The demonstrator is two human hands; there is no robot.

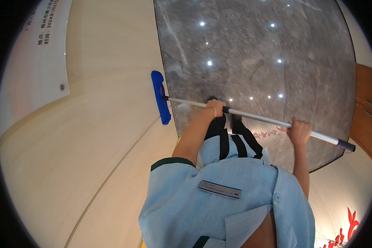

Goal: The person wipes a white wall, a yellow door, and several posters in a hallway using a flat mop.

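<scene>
A flat mop with a blue cloth head (161,98) and a silver telescopic pole (259,117) reaches across the view. Its head lies against the pale wall panel at the left, just above the floor's edge. My left hand (216,108) grips the thinner part of the pole, beside the dark collar. Farther up, my right hand (298,131) is closed around the thicker part, short of the dark end grip (346,145). The pole slants from the mop head down to the right in the picture, in front of my body.
A grey marble-look floor (251,46) with light reflections spreads ahead, bounded by the pale wall (111,93) at left. On that wall is a clear-edged panel (34,80) bearing writing. Wooden cabinets with handles (367,105) stand at right. Red lettering marks the lower right wall.
</scene>
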